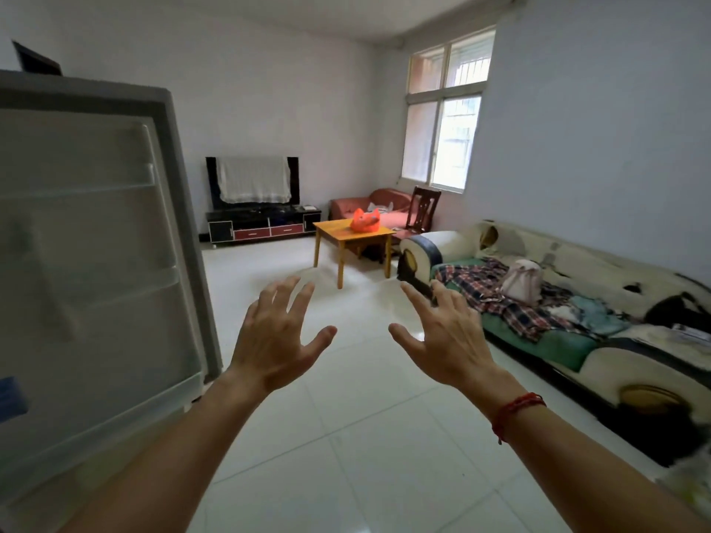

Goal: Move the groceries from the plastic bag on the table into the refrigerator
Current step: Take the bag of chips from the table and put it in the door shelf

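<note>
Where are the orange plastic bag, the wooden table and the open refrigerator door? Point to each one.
Orange plastic bag (364,221): head view, on the middle of the bag's front.
Wooden table (334,227): head view, on the bare tabletop left of the bag.
Open refrigerator door (96,240): head view, on the inner liner between the door shelves.

table (348,233) — wooden | on it — orange plastic bag (365,221) | floor (365,436) — white tile

Orange plastic bag (365,220) on a yellow-orange wooden table (348,233) at centre frame. White and grey refrigerator door (96,244) at left. Red string bracelet (517,411) at lower right. Red, navy and white plaid cloth (496,294) over green cushions on a cream sofa (600,263) at right. Black cabinet (263,224) with red drawers beneath a white cloth. Glossy white floor tiles (346,436).
</note>
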`<move>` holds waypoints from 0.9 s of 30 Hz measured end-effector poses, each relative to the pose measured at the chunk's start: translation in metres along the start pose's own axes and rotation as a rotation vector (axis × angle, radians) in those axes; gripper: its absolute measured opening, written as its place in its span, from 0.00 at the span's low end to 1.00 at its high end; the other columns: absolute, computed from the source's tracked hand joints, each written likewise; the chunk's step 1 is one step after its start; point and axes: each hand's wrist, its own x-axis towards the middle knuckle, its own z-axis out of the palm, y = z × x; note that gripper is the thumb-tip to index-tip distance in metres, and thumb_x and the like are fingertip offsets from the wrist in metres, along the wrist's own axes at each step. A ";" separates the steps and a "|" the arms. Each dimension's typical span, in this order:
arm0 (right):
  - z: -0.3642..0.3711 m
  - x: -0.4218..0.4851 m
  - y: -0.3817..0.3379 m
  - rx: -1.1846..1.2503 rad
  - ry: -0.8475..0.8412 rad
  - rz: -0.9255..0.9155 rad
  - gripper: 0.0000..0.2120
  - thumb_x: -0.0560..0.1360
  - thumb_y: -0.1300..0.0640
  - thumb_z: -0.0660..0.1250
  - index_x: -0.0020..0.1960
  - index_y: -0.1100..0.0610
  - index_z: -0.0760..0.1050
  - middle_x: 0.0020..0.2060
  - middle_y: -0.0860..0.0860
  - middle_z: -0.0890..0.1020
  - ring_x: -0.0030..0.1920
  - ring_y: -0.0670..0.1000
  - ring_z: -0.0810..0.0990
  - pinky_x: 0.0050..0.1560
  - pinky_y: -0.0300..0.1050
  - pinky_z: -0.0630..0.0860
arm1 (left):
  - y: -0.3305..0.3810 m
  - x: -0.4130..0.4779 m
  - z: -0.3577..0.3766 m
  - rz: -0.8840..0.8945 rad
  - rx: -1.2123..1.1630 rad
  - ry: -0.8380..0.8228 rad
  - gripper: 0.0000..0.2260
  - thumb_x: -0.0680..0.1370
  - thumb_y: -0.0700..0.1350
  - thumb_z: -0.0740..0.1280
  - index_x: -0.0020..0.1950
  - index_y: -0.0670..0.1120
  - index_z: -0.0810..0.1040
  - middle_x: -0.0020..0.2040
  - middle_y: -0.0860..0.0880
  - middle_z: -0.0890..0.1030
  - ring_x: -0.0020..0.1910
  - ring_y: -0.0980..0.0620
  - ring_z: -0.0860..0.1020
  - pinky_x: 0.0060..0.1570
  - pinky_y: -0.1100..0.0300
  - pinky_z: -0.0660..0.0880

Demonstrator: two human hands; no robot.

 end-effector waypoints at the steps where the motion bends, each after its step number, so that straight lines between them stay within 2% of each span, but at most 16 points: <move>1: 0.000 0.001 0.009 -0.009 0.000 0.004 0.35 0.76 0.31 0.53 0.79 0.41 0.54 0.75 0.58 0.64 0.71 0.59 0.65 0.63 0.60 0.69 | 0.007 0.004 0.005 0.011 0.002 -0.003 0.35 0.75 0.68 0.56 0.73 0.45 0.69 0.72 0.42 0.70 0.70 0.41 0.69 0.60 0.43 0.73; 15: 0.017 0.044 0.090 0.037 0.001 0.026 0.34 0.78 0.33 0.55 0.80 0.43 0.52 0.78 0.59 0.60 0.75 0.60 0.61 0.69 0.60 0.64 | 0.065 0.066 0.063 0.045 -0.001 0.021 0.34 0.75 0.67 0.56 0.73 0.45 0.69 0.71 0.42 0.70 0.70 0.41 0.69 0.60 0.44 0.73; 27: 0.095 0.162 0.135 0.055 -0.034 0.021 0.34 0.78 0.33 0.55 0.80 0.42 0.52 0.77 0.59 0.61 0.75 0.60 0.61 0.70 0.62 0.63 | 0.044 0.169 0.162 0.021 0.003 -0.030 0.35 0.75 0.68 0.54 0.73 0.45 0.69 0.71 0.43 0.71 0.70 0.42 0.68 0.63 0.45 0.71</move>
